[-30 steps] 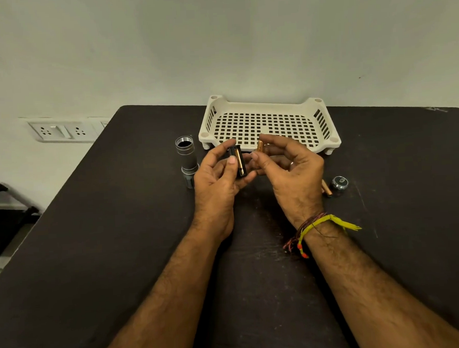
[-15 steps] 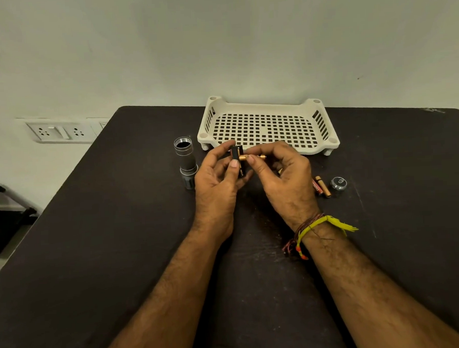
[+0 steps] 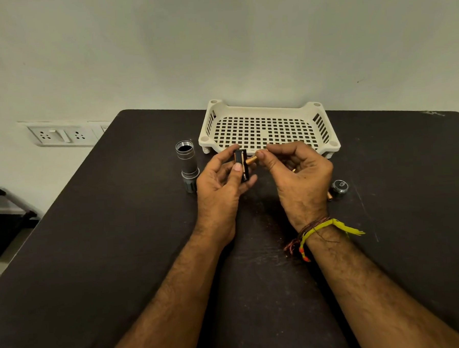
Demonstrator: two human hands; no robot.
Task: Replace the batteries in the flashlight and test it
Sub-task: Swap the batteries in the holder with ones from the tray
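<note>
My left hand [image 3: 219, 186] pinches a small black battery holder [image 3: 241, 164] upright between thumb and fingers. My right hand [image 3: 300, 175] grips a copper-coloured battery [image 3: 251, 160] by its end, with the other end touching the holder's side. The grey flashlight body [image 3: 187, 164] stands open end up on the table [image 3: 120, 246], left of my hands. Its round tail cap [image 3: 340, 186] lies to the right, beside the tip of another battery [image 3: 329, 196] that my right hand mostly hides.
A cream perforated plastic tray [image 3: 268, 129] sits just behind my hands at the table's far edge. Wall sockets [image 3: 58, 133] are on the wall beyond the left table edge. A dark chair frame [image 3: 1, 212] stands at the far left.
My right hand turned the battery from upright to sideways and brought it against the holder. My hands now cover most of the loose batteries by the tail cap.
</note>
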